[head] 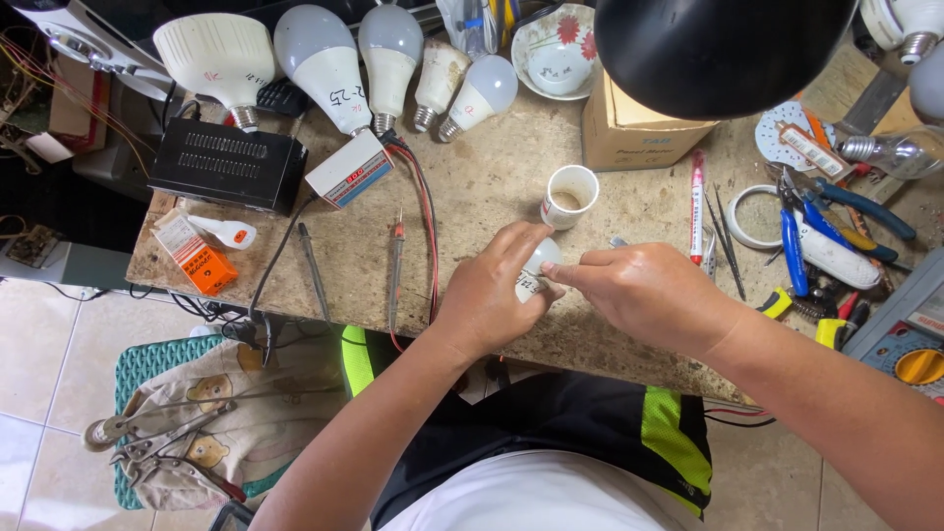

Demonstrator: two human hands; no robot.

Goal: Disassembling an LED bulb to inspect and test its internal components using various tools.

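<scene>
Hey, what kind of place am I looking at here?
Probably a small workbench for repairing light bulbs. A row of bulbs lines the worn table, multimeter probes lie by the hands, and pliers and other tools sit at right. Both hands hold a small bulb.

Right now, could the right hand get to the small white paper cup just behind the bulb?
Probably yes: the small white paper cup stands just beyond the right hand on bare worktop, nothing between, though both hands grip the small white bulb.
</scene>
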